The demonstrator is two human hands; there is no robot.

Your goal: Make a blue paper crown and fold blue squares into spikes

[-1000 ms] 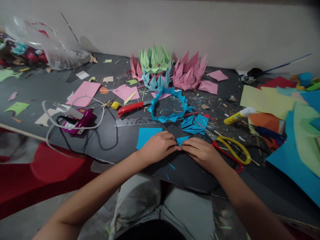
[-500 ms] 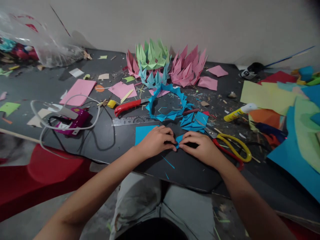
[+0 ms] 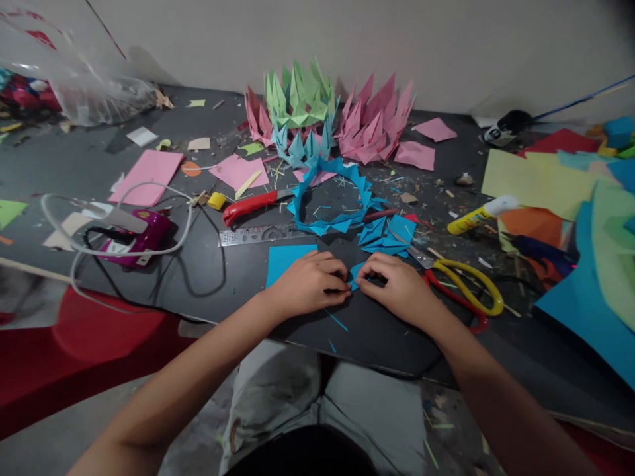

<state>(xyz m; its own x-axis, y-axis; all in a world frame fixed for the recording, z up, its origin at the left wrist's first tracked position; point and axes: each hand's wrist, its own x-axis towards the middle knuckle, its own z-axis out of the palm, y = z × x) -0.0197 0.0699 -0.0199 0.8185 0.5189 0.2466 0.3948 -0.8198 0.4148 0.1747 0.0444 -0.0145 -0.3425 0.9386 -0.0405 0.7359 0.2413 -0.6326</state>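
Note:
Between my hands, at the table's near edge, is a small folded piece of blue paper (image 3: 355, 275), partly covered by fingers. My left hand (image 3: 316, 281) pinches its left side, and my right hand (image 3: 389, 281) has closed fingertips on its right side. A flat blue paper sheet (image 3: 285, 262) lies partly under my left wrist. Just beyond my right hand rest several folded blue paper pieces (image 3: 387, 235). Behind them lies a ring of pointed blue paper (image 3: 303, 210). Scissors (image 3: 461, 277) with yellow and red handles lie right of my right hand.
A clear ruler (image 3: 248, 236) and a red-handled knife (image 3: 251, 207) lie left of centre. Farther left sits a purple device (image 3: 141, 241) with looping cables. Pink and green paper crowns (image 3: 374, 129) stand near the wall. A glue stick (image 3: 481, 215) and coloured sheets (image 3: 526, 182) are at right.
My right hand's fingers have curled and shifted slightly up and left on the small blue piece. My left hand stays nearly in place. The whole view has tilted slightly.

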